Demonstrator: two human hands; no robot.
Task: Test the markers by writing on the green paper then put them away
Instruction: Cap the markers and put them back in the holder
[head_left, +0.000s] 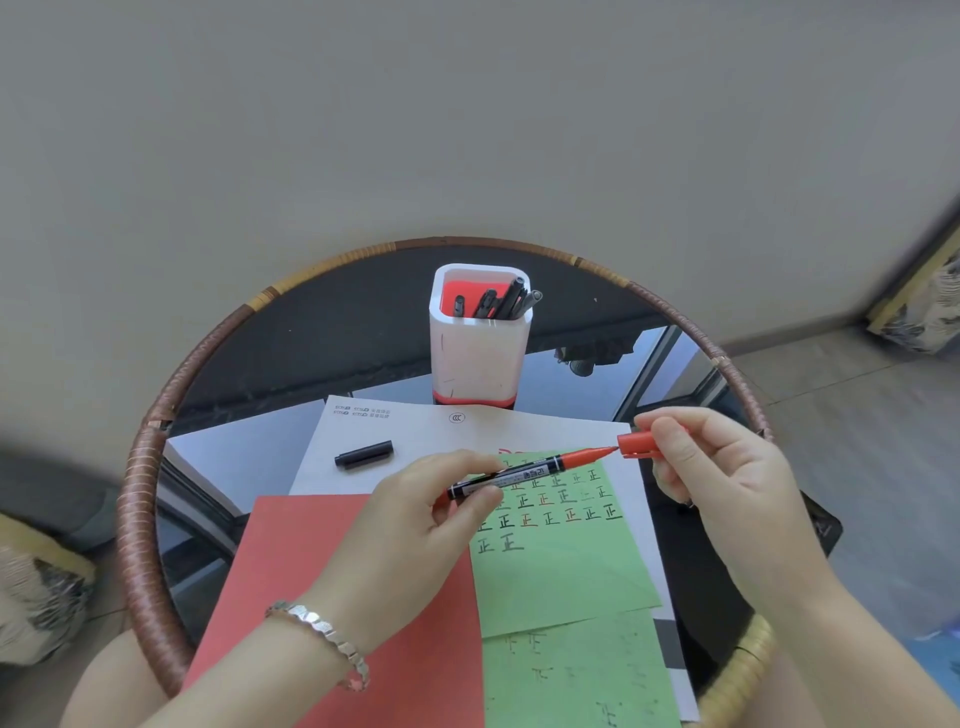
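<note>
My left hand grips a red-tipped marker by its black barrel, held level above the green paper. Its bare tip points right at a red cap pinched in my right hand; tip and cap nearly touch. The green paper carries rows of written characters in black, red and green. A white pen holder with a red inside stands at the back of the table, with several dark markers in it.
A black cap lies on a white sheet. A red sheet lies left of the green paper, a second green sheet below it. The round glass table has a woven rim. Wall behind.
</note>
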